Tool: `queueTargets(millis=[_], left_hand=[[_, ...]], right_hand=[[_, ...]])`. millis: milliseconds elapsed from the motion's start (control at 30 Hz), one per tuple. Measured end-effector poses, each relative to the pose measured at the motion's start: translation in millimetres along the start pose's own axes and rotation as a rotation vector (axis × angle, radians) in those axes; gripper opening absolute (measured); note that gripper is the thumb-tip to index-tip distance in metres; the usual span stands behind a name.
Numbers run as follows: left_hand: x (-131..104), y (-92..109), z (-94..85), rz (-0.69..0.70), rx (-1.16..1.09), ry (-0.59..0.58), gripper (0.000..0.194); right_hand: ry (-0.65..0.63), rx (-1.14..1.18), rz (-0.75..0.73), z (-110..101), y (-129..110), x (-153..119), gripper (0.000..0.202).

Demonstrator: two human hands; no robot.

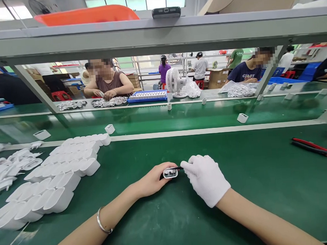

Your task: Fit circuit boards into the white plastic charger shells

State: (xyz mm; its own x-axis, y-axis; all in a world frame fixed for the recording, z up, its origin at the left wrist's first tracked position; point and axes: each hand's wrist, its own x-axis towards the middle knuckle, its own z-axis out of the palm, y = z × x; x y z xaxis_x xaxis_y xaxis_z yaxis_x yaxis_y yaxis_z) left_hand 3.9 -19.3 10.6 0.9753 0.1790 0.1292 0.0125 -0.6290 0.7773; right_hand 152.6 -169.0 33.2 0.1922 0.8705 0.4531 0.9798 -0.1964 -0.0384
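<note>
Bare and with a silver bangle on its wrist, my left hand (153, 179) is wrapped round a small white oval housing (170, 175). The open face of the housing points toward me and shows dark and metallic parts inside. My right hand (205, 177), in a white glove, pinches a thin black tool (179, 168). The tool's tip reaches the upper part of the housing's opening; its exact contact point is too small to tell. Both hands are over the green work surface (164, 226), close together near the middle.
Rows of white housings (57, 195) stand at left, beside a pile of white parts (11, 165). Red-and-black pliers (314, 148) lie at right. Loose housings (242, 118) sit on the green belt (180, 117) ahead. A shelf (147, 38) crosses above; people work beyond it.
</note>
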Motion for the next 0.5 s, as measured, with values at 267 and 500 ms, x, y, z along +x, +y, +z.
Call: queueTargets(millis=[267, 500], left_hand=[[1, -7, 3.8, -0.148, -0.194, 0.094, 0.051], [6, -8, 18.5, -0.308, -0.529, 0.27, 0.053]], right_hand=[[-0.005, 0.17, 0.187, 23, 58, 10, 0.023], [-0.065, 0.638, 0.119, 32, 17, 2, 0.046]])
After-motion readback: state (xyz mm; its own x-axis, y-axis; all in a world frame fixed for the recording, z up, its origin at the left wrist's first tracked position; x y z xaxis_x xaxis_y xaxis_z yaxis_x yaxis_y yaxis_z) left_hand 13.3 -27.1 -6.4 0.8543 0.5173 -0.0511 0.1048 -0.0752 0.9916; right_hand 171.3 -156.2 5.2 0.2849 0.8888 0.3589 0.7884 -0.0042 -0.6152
